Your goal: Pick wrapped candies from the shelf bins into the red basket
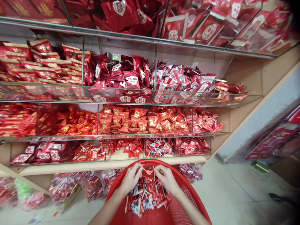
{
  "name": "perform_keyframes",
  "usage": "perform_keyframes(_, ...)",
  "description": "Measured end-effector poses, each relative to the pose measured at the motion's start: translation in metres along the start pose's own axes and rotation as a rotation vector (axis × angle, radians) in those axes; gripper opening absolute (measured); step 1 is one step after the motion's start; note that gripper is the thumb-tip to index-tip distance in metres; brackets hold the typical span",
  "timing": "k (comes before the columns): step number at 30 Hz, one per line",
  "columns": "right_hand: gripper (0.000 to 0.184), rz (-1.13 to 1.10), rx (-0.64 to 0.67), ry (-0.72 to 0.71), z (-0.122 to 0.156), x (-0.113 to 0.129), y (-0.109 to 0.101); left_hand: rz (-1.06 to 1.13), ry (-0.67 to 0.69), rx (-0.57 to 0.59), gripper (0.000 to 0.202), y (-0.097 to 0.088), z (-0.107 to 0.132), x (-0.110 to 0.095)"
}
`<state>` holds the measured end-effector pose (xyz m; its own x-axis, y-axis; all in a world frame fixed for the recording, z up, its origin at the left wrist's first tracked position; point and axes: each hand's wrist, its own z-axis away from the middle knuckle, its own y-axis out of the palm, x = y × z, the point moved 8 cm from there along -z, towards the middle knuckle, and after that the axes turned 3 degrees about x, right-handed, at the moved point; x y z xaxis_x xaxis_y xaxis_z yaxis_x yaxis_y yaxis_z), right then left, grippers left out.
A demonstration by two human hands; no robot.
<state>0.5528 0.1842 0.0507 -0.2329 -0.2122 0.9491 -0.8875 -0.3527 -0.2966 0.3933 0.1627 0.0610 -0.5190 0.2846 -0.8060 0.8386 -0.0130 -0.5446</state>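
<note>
two hands (131,178), one red basket (185,200)

Plastic basket (150,162) before the person, shelf unit (70,167) ahead; wrapped packet (148,173) between left hand (131,179) and right hand (167,178), above the basket; loose sweets (147,198) lie in the basket; bagged sweets (86,186) sit on the floor (225,193) at the shelf's foot, left of the basket; more floor lies right.
</note>
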Motion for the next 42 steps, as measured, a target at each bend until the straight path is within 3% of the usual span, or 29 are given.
perform_keyframes(8,0.032,-0.095,-0.004,0.075,0.001,-0.011,0.004,0.058,0.055,-0.048,0.025,-0.001,0.0,-0.002)
perform_keyframes(20,0.031,-0.129,-0.045,0.041,-0.003,-0.004,-0.002,0.073,-0.043,-0.092,0.029,-0.002,-0.003,0.005)
perform_keyframes(26,0.033,-0.071,-0.188,0.065,-0.004,-0.014,-0.029,0.15,-0.113,-0.142,0.03,-0.01,-0.003,0.022)
perform_keyframes(29,0.033,0.004,-0.26,0.032,-0.001,-0.019,-0.049,0.085,-0.161,-0.203,0.033,-0.019,-0.001,0.037)
perform_keyframes(32,0.034,0.016,-0.247,0.033,0.002,-0.027,-0.056,0.028,-0.178,-0.215,0.033,-0.023,0.001,0.045)
perform_keyframes(37,0.034,0.003,-0.217,0.034,0.001,-0.035,-0.051,-0.123,-0.146,-0.259,0.03,-0.027,0.002,0.043)
perform_keyframes(42,0.033,0.065,-0.195,-0.015,-0.006,-0.026,-0.039,-0.268,-0.084,-0.315,0.027,-0.031,0.002,0.039)
